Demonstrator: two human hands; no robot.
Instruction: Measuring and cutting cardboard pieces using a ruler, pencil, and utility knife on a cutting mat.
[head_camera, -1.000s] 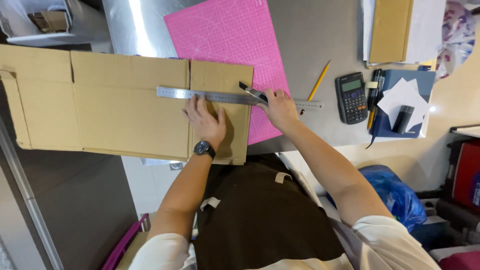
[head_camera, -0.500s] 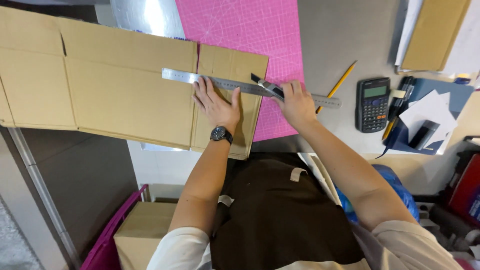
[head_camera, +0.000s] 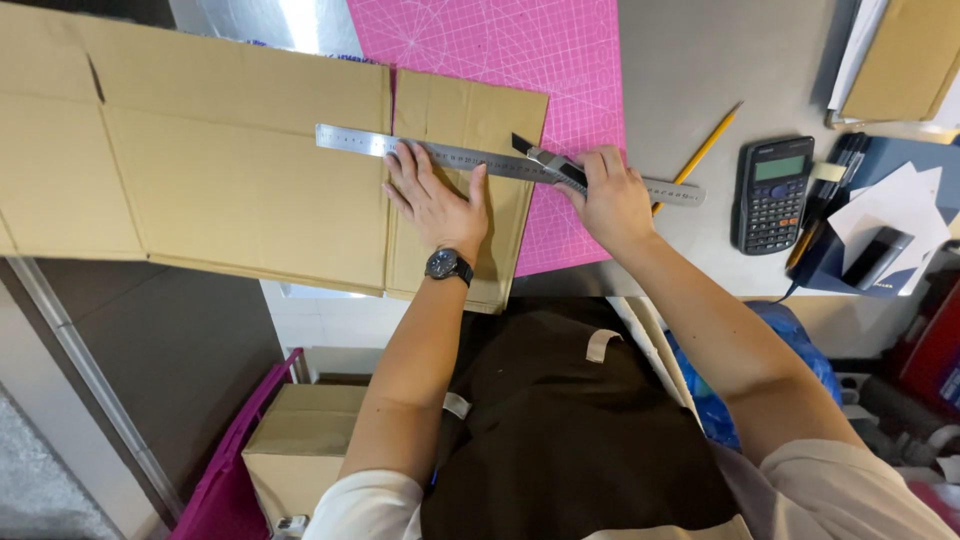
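Observation:
A flattened brown cardboard sheet (head_camera: 220, 170) lies across the table and partly over a pink cutting mat (head_camera: 520, 45). A long steel ruler (head_camera: 450, 155) rests across the cardboard. My left hand (head_camera: 435, 200), with a black wristwatch, presses flat on the ruler and cardboard. My right hand (head_camera: 610, 195) grips a black and silver utility knife (head_camera: 548, 160), its blade against the ruler's upper edge near the cardboard's right edge.
A yellow pencil (head_camera: 705, 150) and a black calculator (head_camera: 772, 192) lie to the right on the grey table (head_camera: 690, 70). Beyond them sit a blue folder with white papers (head_camera: 890, 215) and a brown box (head_camera: 895, 55). A small cardboard box (head_camera: 300, 450) stands on the floor.
The view has shifted and moved closer. My right hand with the knife has slid slightly along the ruler; my left hand stays pressed on it.

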